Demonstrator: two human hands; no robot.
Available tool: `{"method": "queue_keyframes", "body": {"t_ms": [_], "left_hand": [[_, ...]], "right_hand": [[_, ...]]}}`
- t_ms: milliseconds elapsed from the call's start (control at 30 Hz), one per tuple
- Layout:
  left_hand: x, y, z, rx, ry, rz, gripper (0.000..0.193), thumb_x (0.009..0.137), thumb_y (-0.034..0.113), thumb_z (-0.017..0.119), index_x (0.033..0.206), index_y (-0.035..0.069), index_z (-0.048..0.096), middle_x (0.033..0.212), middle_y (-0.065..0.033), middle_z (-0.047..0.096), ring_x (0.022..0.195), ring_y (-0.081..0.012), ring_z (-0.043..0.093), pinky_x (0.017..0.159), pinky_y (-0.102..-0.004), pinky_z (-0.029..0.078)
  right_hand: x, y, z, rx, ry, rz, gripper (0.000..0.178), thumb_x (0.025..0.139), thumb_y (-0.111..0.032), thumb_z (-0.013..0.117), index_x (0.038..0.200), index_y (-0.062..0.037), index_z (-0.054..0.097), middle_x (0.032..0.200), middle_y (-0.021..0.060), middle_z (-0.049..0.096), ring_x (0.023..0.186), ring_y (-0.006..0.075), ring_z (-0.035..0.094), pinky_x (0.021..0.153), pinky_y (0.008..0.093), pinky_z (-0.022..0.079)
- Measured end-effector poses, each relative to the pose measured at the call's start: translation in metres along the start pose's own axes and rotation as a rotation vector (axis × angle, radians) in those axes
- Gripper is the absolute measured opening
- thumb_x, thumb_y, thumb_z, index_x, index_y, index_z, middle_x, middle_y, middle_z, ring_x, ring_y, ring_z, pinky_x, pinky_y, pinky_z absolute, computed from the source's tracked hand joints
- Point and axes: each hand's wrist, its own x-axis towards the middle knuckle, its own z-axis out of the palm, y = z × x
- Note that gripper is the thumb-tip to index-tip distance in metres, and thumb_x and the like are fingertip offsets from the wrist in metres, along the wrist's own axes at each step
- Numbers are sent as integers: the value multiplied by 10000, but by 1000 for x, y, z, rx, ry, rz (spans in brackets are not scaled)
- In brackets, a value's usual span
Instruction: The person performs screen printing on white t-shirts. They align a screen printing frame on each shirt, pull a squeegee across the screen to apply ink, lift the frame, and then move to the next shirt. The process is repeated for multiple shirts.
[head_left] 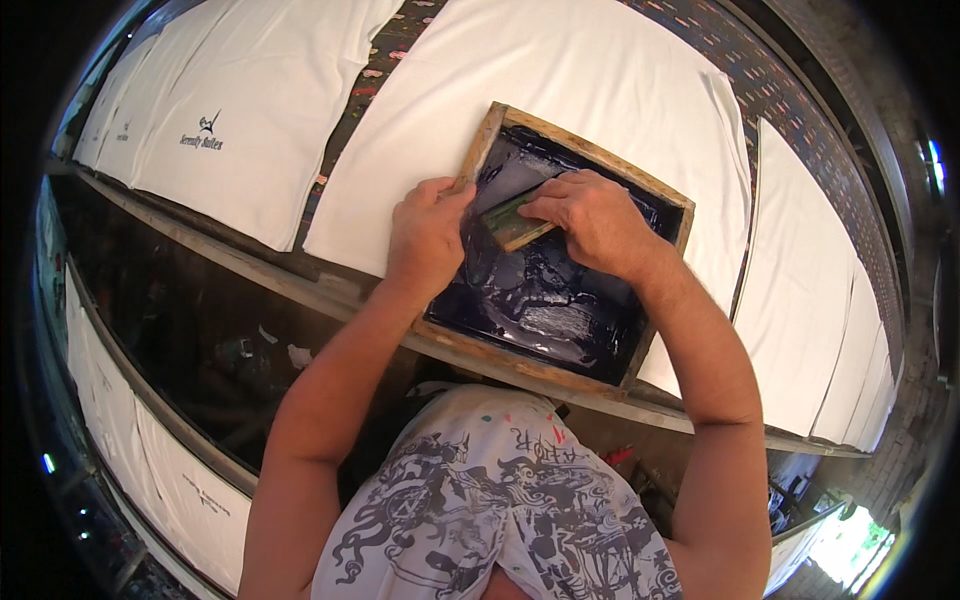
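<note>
A wooden screen-printing frame (590,150) lies tilted across a white cloth (400,170) on the long table. Dark blue ink (560,320), wet and shiny, is spread thickly over its mesh, mostly in the half nearer me. My left hand (430,235) grips the frame's left side bar, fingers wrapped over the wood. Inside the frame, my right hand (595,220) is closed on a squeegee (515,220) with a worn, greenish wooden handle. The squeegee stands slanted in the upper left part of the mesh; its blade edge against the mesh is hidden.
To the left lies a white cloth with a dark printed emblem (208,125); more white cloths (800,290) lie to the right. The table's wooden edge (270,275) runs in front of me. Another table with printed white cloths (150,450) stands at the lower left, across a dark gap.
</note>
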Motion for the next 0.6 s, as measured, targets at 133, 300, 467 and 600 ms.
{"method": "queue_keyframes", "body": {"t_ms": [133,300,467,600], "left_hand": [[1,1,-2,31,-24,-4,435,991,-83,693,1373,70,836,1356,-181,758,1214,-388,735,1103,-481,547],[2,2,-2,66,-30,11,457,997,-117,670,1382,68,831,1366,-193,751,1207,-391,745,1078,-474,575],[0,-5,0,35,-45,15,467,1003,-141,644,1392,50,820,1365,-211,733,1206,-404,743,1049,-465,603],[2,-6,-2,45,-53,54,455,1002,-138,642,1389,32,812,1363,-215,726,1200,-409,742,1057,-483,593]], "right_hand": [[-22,17,-7,16,-60,-85,458,761,24,813,1200,-93,873,1220,85,829,1197,319,758,1091,443,590],[-74,22,-23,5,-127,7,511,732,21,842,1223,-116,879,1249,75,836,1218,313,755,1103,430,579],[-130,0,-20,-1,-60,162,531,738,21,839,1245,-131,876,1252,66,841,1188,301,771,1044,437,597],[-143,-49,-4,-78,60,272,460,800,-9,801,1251,-75,858,1204,97,835,1130,294,776,973,433,594]]}}
